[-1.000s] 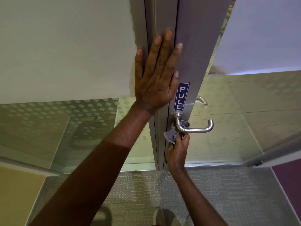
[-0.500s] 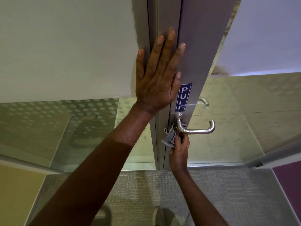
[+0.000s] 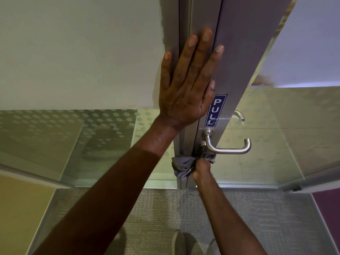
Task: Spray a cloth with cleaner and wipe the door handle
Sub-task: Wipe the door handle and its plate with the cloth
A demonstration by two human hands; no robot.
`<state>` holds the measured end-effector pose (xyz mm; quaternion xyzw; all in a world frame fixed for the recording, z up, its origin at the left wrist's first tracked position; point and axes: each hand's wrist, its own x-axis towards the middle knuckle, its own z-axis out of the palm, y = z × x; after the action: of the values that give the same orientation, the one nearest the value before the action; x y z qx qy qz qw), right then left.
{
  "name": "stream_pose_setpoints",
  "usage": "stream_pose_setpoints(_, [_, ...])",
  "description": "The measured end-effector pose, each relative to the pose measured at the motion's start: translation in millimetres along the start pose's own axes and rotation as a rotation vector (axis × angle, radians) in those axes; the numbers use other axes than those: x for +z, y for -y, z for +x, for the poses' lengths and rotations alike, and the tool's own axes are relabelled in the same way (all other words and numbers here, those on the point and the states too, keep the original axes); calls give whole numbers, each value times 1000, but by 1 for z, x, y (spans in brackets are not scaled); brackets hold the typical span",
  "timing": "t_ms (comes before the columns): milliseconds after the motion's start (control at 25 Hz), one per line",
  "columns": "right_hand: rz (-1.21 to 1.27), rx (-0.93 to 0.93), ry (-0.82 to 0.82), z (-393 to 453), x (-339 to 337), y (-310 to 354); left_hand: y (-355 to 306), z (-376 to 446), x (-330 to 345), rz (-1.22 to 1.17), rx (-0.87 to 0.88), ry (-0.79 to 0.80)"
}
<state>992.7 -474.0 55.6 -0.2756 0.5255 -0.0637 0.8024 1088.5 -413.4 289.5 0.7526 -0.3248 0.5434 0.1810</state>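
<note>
A silver lever door handle (image 3: 229,149) juts from the metal door frame (image 3: 237,67), below a blue PULL sticker (image 3: 215,110). My right hand (image 3: 201,169) grips a bunched grey cloth (image 3: 184,166) just under the handle's inner bend, against the frame. A corner of the cloth shows right of the hand, touching the handle's underside. My left hand (image 3: 187,83) lies flat on the frame above the sticker, fingers straight and spread. No spray bottle is in view.
Glass panels with frosted dots (image 3: 73,135) stand left and right of the frame. A second handle (image 3: 239,115) shows through the glass on the far side. Grey carpet (image 3: 239,218) lies below, with my shoes (image 3: 177,242) at the bottom edge.
My right hand with the cloth has dropped from the handle's base near the frame to just below the handle. More cloth now hangs out to the left. My left hand stays put.
</note>
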Motion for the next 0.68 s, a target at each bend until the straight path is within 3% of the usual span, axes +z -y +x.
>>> stream_pose_setpoints(160, [124,229,69,17,-15,6,0,-1,0,3,4,1])
stream_pose_setpoints(400, [268,250,9,15,-11,11,0,-1,-1,11,17,6])
stream_pose_setpoints(480, [350,254,56,9,-13,14,-1,0,-2,11,18,2])
stream_pose_setpoints(680, [178,272,300,-27,-27,41,-1,0,-4,-27,14,-4])
